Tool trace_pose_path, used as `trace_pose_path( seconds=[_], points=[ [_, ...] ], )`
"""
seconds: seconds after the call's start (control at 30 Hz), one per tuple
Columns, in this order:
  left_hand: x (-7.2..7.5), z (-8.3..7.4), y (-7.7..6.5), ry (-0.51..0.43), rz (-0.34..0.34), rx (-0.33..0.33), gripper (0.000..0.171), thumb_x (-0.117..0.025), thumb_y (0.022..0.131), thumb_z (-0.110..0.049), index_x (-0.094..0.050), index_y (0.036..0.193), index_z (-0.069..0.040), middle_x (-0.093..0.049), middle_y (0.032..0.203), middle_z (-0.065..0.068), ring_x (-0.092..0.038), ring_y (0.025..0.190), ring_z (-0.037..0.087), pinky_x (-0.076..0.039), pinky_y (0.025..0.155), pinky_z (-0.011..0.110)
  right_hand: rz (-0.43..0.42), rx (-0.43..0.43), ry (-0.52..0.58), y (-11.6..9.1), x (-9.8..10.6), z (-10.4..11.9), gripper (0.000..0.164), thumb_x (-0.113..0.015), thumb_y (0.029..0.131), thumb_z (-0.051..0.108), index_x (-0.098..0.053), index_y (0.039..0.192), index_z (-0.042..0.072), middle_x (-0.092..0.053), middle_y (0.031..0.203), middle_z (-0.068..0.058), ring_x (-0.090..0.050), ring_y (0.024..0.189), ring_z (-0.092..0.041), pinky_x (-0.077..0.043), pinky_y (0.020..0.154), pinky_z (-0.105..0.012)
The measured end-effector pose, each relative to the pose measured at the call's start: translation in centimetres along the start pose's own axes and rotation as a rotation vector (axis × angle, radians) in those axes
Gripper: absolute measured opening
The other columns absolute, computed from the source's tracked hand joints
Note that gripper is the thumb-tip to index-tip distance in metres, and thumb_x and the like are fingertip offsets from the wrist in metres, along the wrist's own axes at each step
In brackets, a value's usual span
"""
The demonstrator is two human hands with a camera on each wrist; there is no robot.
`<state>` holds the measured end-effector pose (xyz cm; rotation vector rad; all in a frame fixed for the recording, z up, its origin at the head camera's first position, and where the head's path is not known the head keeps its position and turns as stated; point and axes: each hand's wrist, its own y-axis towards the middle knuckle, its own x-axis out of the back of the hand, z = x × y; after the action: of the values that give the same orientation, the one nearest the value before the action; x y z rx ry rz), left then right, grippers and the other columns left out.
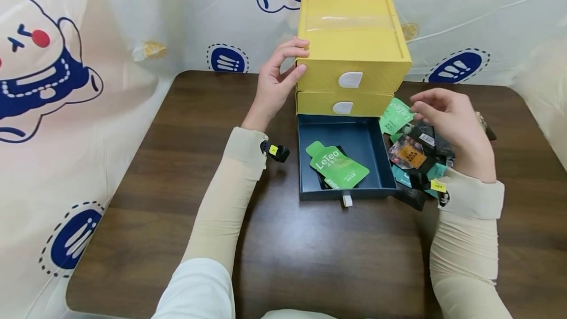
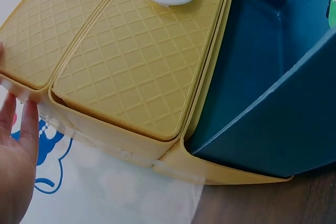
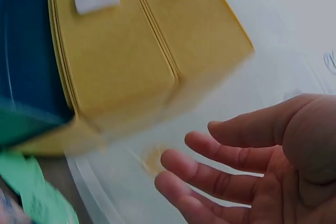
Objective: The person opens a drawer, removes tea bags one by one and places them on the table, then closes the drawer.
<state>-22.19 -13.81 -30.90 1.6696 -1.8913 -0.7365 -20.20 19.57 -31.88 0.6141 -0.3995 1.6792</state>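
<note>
A yellow drawer unit (image 1: 354,28) stands at the back of the table, its two upper drawers closed. The dark blue bottom drawer (image 1: 341,129) is pulled out. Inside it a green LeTea packet (image 1: 338,165) lies over something black. My left hand (image 1: 281,75) rests on the unit's left side, fingers extended along its edge; in the left wrist view the fingertips touch the yellow frame (image 2: 105,124). Right of the drawer, my right hand (image 1: 452,114) hovers over a pile of packets (image 1: 409,154), its fingers loosely bent and holding nothing, as the right wrist view also shows.
Beside the drawer the pile holds black, teal and green packets, one green packet (image 1: 395,116) near the unit. A small dark object (image 1: 487,126) lies behind my right hand. Printed white cloth (image 1: 177,18) hangs around the brown table (image 1: 190,127).
</note>
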Motion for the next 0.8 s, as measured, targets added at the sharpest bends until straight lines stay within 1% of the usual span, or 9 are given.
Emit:
trace_pose_path(
  seconds=[0.13, 0.2, 0.27, 0.33, 0.43, 0.47, 0.57, 0.7, 0.8],
  points=[
    [-0.1, 0.1, 0.0, -0.005, 0.008, 0.005, 0.019, -0.054, 0.085, 0.009, -0.054, 0.104, 0.013, -0.051, 0.122, 0.018, -0.038, 0.122, 0.017, -0.045, 0.094, 0.039, 0.087, 0.102, -0.029, 0.7, -1.6, 1.4, 0.026, -0.051, 0.095, 0.018, -0.058, 0.112, -0.001, -0.064, 0.090, -0.007, -0.060, 0.077, -0.013, -0.046, 0.066, -0.011],
    [-0.1, 0.0, 0.0, -0.003, 0.007, 0.012, 0.019, -0.054, 0.085, 0.009, -0.054, 0.104, 0.012, -0.051, 0.122, 0.018, -0.038, 0.122, 0.017, -0.045, 0.094, 0.038, 0.165, 0.159, -0.057, 1.2, -2.5, 2.0, 0.026, -0.050, 0.095, 0.016, -0.059, 0.111, -0.003, -0.064, 0.092, -0.013, -0.061, 0.078, -0.018, -0.046, 0.068, -0.012],
    [0.0, 0.0, 0.0, -0.002, 0.004, 0.017, 0.019, -0.054, 0.085, 0.009, -0.054, 0.104, 0.012, -0.051, 0.123, 0.017, -0.038, 0.122, 0.016, -0.044, 0.094, 0.038, 0.267, 0.203, -0.079, 1.8, -3.4, 2.5, 0.025, -0.050, 0.095, 0.013, -0.060, 0.110, -0.003, -0.064, 0.093, -0.018, -0.061, 0.080, -0.021, -0.047, 0.068, -0.015],
    [0.1, 0.0, 0.0, -0.001, 0.000, 0.019, 0.019, -0.054, 0.085, 0.009, -0.054, 0.104, 0.012, -0.051, 0.123, 0.017, -0.037, 0.123, 0.016, -0.044, 0.095, 0.038, 0.375, 0.214, -0.091, 2.5, -4.3, 3.0, 0.025, -0.049, 0.095, 0.013, -0.060, 0.111, -0.003, -0.065, 0.094, -0.018, -0.061, 0.082, -0.023, -0.049, 0.065, -0.021],
    [0.1, 0.0, 0.1, -0.001, -0.004, 0.017, 0.019, -0.054, 0.085, 0.009, -0.054, 0.104, 0.012, -0.051, 0.123, 0.016, -0.037, 0.123, 0.016, -0.044, 0.095, 0.038, 0.517, 0.206, -0.113, 3.5, -5.5, 3.7, 0.026, -0.048, 0.096, 0.013, -0.059, 0.114, -0.001, -0.065, 0.097, -0.017, -0.061, 0.085, -0.024, -0.051, 0.071, -0.034],
    [0.2, 0.0, 0.1, -0.001, -0.004, 0.016, 0.019, -0.054, 0.085, 0.009, -0.054, 0.104, 0.012, -0.051, 0.123, 0.016, -0.036, 0.123, 0.016, -0.044, 0.095, 0.038, 0.556, 0.203, -0.111, 3.9, -5.9, 3.8, 0.026, -0.047, 0.096, 0.013, -0.059, 0.114, -0.001, -0.065, 0.098, -0.017, -0.061, 0.086, -0.024, -0.051, 0.074, -0.038],
    [0.1, 0.0, 0.1, -0.001, -0.001, 0.011, 0.019, -0.054, 0.085, 0.009, -0.054, 0.104, 0.012, -0.051, 0.122, 0.017, -0.037, 0.123, 0.016, -0.044, 0.095, 0.039, 0.657, 0.210, -0.109, 4.7, -7.1, 4.1, 0.026, -0.047, 0.096, 0.011, -0.059, 0.114, -0.003, -0.064, 0.099, -0.018, -0.060, 0.087, -0.027, -0.048, 0.083, -0.046],
    [0.1, 0.0, 0.0, -0.001, 0.006, 0.012, 0.019, -0.054, 0.085, 0.009, -0.054, 0.104, 0.012, -0.051, 0.123, 0.018, -0.037, 0.123, 0.017, -0.044, 0.094, 0.039, 0.765, 0.210, -0.116, 5.4, -8.6, 4.4, 0.027, -0.045, 0.096, 0.008, -0.056, 0.114, -0.008, -0.062, 0.099, -0.021, -0.059, 0.088, -0.030, -0.049, 0.083, -0.048],
    [0.1, 0.0, 0.0, -0.001, 0.007, 0.015, 0.019, -0.054, 0.086, 0.009, -0.054, 0.104, 0.012, -0.050, 0.123, 0.019, -0.037, 0.123, 0.016, -0.044, 0.095, 0.039, 0.836, 0.166, -0.132, 5.7, -9.5, 4.6, 0.030, -0.043, 0.096, 0.008, -0.052, 0.119, -0.010, -0.060, 0.103, -0.023, -0.059, 0.091, -0.031, -0.049, 0.083, -0.048]
  ],
)
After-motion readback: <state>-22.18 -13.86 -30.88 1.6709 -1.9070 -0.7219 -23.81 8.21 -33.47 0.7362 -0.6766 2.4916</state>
